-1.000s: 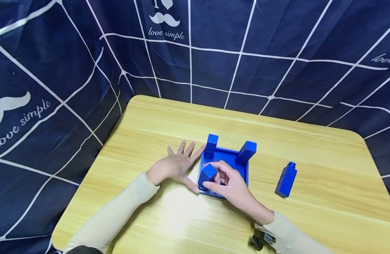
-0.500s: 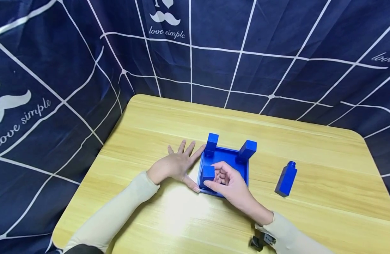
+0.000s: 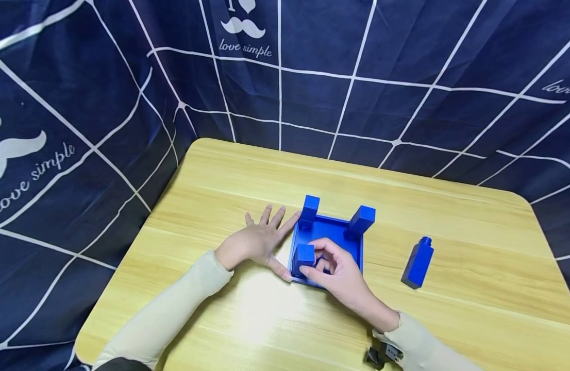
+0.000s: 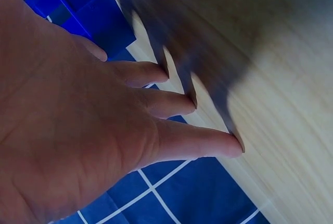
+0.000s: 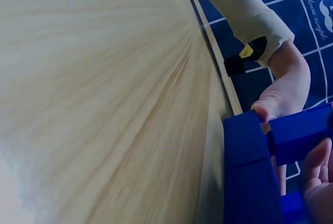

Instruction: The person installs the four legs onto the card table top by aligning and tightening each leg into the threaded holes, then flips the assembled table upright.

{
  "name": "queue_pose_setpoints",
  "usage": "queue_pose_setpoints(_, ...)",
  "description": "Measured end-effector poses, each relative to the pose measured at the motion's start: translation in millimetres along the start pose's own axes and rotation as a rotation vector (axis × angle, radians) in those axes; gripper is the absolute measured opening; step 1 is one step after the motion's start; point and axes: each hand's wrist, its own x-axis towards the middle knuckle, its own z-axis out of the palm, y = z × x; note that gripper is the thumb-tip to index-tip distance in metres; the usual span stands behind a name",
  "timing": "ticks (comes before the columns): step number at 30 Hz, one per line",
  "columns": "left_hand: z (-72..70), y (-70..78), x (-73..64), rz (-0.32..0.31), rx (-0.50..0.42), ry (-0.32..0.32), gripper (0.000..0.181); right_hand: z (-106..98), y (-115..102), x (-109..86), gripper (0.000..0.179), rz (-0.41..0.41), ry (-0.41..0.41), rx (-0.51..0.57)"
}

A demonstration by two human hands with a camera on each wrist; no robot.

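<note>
A blue square panel (image 3: 329, 226) with a raised rim lies on the table. My right hand (image 3: 344, 273) pinches a blue square leg (image 3: 305, 253) between thumb and fingers; it stands upright at the panel's near left corner. Spread flat on the table, my left hand (image 3: 254, 242) touches the panel's left side with thumb and index finger. Blue legs stand at the far left (image 3: 309, 210) and far right (image 3: 362, 220) corners. In the right wrist view, the gripped leg (image 5: 299, 135) meets the panel (image 5: 242, 161); its lower end is largely hidden.
One loose blue leg (image 3: 418, 264) with a threaded end lies to the right of the panel. The wooden table (image 3: 475, 247) has rounded corners. Dark blue cloth (image 3: 322, 103) with white lines hangs behind it and at the left.
The gripped leg has turned: its top, seen cornerwise a second ago, now lies square to the panel. My right fingers have shifted slightly around it. The left hand has stayed in place.
</note>
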Motion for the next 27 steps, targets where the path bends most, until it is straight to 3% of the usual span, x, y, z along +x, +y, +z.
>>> queue_pose_setpoints(7, 0.0, 0.2, 0.1, 0.001, -0.007, 0.002, 0.158, -1.1, 0.2, -0.7, 0.039, -0.047, -0.013, 0.052)
queue_pose_setpoints(13, -0.3, 1.0, -0.4, 0.013, -0.014, 0.009, 0.157, -1.9, 1.2, 0.9, 0.053, -0.033, -0.027, 0.064)
queue_pose_setpoints(21, 0.9, 0.5, -1.3, 0.012, -0.018, 0.010, 0.158, 0.4, 1.9, 1.7, 0.051, 0.014, 0.004, -0.031)
queue_pose_setpoints(27, 1.6, 0.0, 0.3, 0.016, -0.018, 0.014, 0.159, 0.2, 2.5, 2.4, 0.047, 0.027, 0.004, -0.040)
